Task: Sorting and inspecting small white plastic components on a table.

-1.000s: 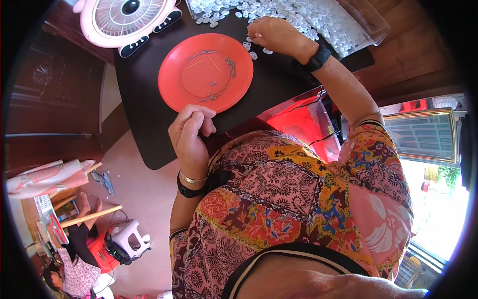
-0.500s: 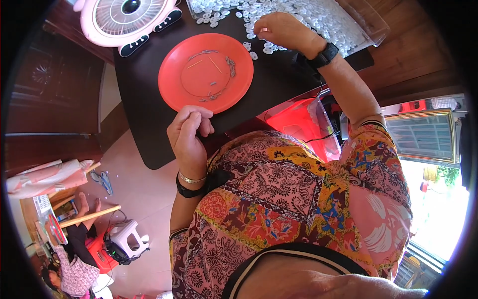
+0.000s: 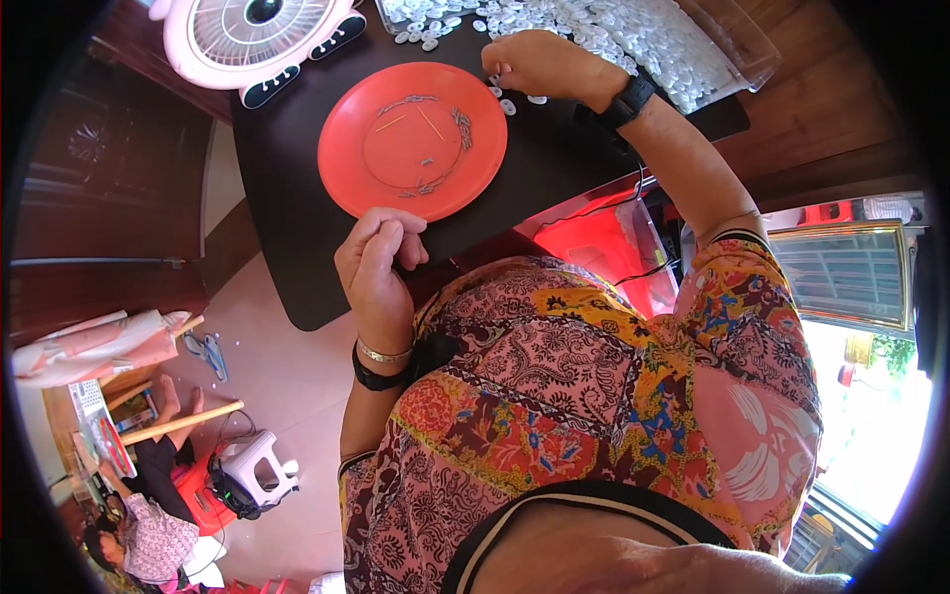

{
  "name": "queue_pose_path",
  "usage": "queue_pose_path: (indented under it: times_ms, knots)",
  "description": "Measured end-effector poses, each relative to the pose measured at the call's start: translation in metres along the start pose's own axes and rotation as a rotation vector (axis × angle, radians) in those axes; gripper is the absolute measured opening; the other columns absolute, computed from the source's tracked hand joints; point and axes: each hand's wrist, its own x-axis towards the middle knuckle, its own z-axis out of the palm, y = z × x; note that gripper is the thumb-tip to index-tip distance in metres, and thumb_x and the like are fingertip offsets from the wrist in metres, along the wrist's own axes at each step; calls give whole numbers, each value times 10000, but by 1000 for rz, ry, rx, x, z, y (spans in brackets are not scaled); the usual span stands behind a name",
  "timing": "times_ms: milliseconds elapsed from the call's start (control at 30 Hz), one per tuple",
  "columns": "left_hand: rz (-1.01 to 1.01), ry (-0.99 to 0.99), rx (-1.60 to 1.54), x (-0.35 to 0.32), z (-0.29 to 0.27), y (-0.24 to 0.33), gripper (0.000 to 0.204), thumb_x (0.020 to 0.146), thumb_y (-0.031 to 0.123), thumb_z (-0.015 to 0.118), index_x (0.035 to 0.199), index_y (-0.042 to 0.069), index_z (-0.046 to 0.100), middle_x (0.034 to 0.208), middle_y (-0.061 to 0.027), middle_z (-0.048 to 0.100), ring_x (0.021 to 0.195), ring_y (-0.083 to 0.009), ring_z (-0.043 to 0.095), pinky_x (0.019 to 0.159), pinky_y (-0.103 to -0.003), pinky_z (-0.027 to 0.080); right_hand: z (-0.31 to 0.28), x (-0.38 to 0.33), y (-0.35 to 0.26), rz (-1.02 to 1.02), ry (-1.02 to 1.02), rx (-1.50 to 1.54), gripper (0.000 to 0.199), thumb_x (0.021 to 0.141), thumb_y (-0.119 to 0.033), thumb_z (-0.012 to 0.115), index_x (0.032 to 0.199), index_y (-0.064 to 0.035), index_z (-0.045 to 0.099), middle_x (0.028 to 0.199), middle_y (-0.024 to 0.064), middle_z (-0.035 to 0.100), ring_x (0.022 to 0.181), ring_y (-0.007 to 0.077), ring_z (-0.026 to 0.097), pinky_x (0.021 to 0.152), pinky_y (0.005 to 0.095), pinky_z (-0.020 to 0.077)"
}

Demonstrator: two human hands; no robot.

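My left hand [image 3: 376, 257] is closed in a pinch just over the near rim of a round red plate [image 3: 341, 148]. What its fingertips hold, if anything, is too small to make out. On the plate lie small grey metal pins [image 3: 463, 129] in loose clusters and two thin yellowish sticks [image 3: 429, 123]. Above the dark table, right of the plate, my right hand [image 3: 549, 67] has its fingers curled together beside scattered clear plastic oval pieces [image 3: 508, 107]. Its fingertips point down and left, and anything between them is hidden.
A clear tray [image 3: 737, 45] heaped with clear oval pieces stands at the back right of the dark table [image 3: 287, 238]. A pink fan [image 3: 262, 45] stands back left. Beneath the table's right side is a red container [image 3: 594, 243]. Another person [image 3: 158, 525] sits far left, near a white stool [image 3: 257, 465].
My right hand has shifted a little left, toward the plate, over the loose oval pieces. The left hand keeps its pinch by the plate's rim.
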Motion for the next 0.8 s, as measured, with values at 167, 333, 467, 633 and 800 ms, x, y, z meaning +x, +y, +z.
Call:
queue_pose_path:
  times_ms: [167,333,467,633,800]
  knots:
    - [-13,3,4,1,-2,0,230,861,117,452,800,-40,607,596,-27,485,566,-105,441,565,-247,372,-9,-9,-1,26,83,188,105,821,-116,617,899,-45,616,795,93,646,726,255,631,647,351,492]
    - [-39,-62,105,2,-1,1,187,867,103,475,844,-30,604,599,-7,483,564,-88,440,552,-228,355,-35,-26,-58,-132,90,569,108,845,-102,632,908,-19,606,761,66,635,703,132,615,632,276,485]
    - [34,-165,301,2,7,3,142,891,119,514,908,-14,562,592,-17,462,545,-94,430,515,-257,356,-51,-36,-113,-306,-19,651,115,760,4,638,861,-9,584,777,80,616,748,221,627,626,319,485]
    - [62,-168,406,-2,8,2,156,881,117,547,855,-32,506,593,-106,401,532,-140,381,514,-293,357,-43,-35,-135,-438,93,578,89,776,-97,640,838,-59,590,738,101,606,728,293,608,621,387,468]
    - [-155,-212,126,-3,5,12,174,895,127,519,850,-20,601,590,-37,503,527,-89,420,499,-235,327,-45,-32,-138,-418,60,644,71,787,-79,639,830,-58,586,746,82,609,748,280,614,636,377,478]
